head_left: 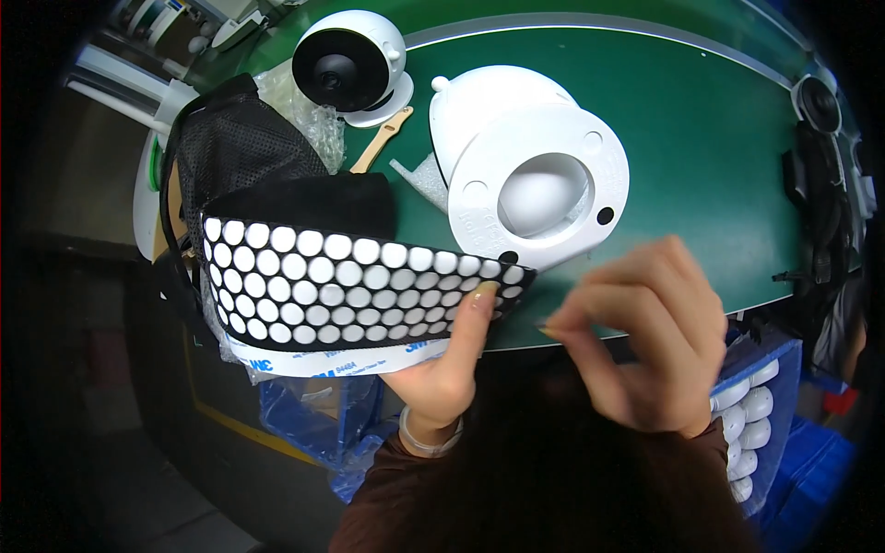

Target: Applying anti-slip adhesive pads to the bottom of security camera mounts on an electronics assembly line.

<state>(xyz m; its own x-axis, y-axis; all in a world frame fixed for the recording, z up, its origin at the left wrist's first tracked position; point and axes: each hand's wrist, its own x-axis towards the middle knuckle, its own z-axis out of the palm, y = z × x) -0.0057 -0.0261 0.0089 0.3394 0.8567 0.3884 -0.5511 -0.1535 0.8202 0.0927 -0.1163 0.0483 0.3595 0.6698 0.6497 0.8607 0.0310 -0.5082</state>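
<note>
My left hand [442, 373] is closed on a black sheet [318, 293] covered in rows of round white-faced stickers, thumb on its front near the right end. A strip of white printed backing paper [369, 361] shows along its lower edge. To the right, my right hand [636, 341] is slightly blurred, with thumb and forefinger pinched on a small dark piece [545, 326], seen edge-on. Beyond both hands a white camera housing [498, 88] lies with its ring-shaped base [544, 226] facing me. Two black round pads [605, 216] sit on that base, which also has two bare round recesses.
A white camera [346, 64] with a black front stands at the back of the green table [710, 129]. Beside it are bubble wrap [323, 134], a wooden stick [383, 138] and a black mesh bag [244, 138]. A blue-lined box [751, 424] of white rounded parts is at lower right.
</note>
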